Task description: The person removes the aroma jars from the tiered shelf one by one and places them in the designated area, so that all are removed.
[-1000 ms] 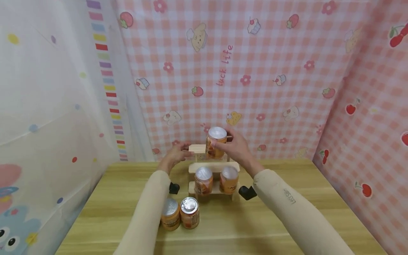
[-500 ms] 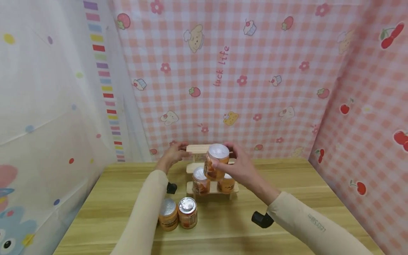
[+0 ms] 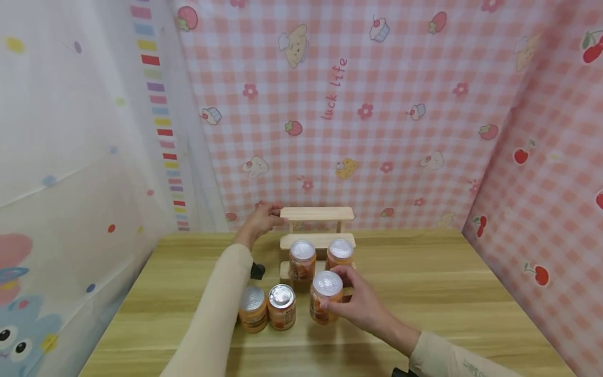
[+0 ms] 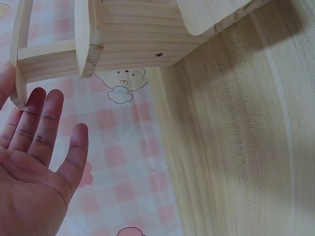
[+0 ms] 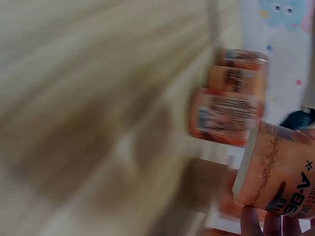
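Right hand [image 3: 360, 303]: your thumb and fingers grasp one can [image 3: 325, 292], roughly upright, lid up, apparently off the table [image 3: 414, 272]. Left hand [image 3: 261, 219]: fingers extended, relaxed, at the end of the wooden shelf [image 3: 317, 213]; contact can't be told.

Risks, as judged: swing the grasped can low past your right thumb and you could knock the standing can [image 3: 282, 310] near it. A loosened grip might let the smooth wall slip. A shove from your left fingers could shift the shelf, tipping the left shelf can [image 3: 302, 262] and right shelf can [image 3: 340, 253] beyond your right fingers.

Around: farther from your right thumb, a second can [image 3: 253, 314] and third can [image 5: 241, 55] continue the row; your left sleeve [image 3: 212, 314] crosses that end, obstructing it.
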`<state>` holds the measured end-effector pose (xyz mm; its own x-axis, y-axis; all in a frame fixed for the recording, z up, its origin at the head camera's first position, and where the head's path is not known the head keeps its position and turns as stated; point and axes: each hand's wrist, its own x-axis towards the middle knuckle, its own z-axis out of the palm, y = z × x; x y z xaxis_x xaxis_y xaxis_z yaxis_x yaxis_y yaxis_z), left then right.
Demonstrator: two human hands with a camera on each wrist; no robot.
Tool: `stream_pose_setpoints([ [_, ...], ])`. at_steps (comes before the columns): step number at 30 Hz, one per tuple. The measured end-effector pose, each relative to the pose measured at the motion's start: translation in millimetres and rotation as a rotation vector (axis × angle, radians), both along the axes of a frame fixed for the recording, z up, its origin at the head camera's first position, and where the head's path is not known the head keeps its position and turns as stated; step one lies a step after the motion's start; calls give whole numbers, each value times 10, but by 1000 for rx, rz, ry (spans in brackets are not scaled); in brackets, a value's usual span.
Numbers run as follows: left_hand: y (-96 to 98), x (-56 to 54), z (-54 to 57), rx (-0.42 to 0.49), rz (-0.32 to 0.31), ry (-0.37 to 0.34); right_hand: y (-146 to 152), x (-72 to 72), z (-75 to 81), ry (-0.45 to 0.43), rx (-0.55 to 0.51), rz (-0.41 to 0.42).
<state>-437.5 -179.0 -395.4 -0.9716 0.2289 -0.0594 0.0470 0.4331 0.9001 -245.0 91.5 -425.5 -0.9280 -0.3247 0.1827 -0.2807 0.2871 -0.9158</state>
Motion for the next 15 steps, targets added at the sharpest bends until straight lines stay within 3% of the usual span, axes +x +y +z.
stream_pose_setpoints([
  [6,2,-4,10,12,8,5,-37,-26,-275,-6,15,-37],
  [15,24,1,8,16,16,-4,-147,-102,-466,-8,29,-45],
])
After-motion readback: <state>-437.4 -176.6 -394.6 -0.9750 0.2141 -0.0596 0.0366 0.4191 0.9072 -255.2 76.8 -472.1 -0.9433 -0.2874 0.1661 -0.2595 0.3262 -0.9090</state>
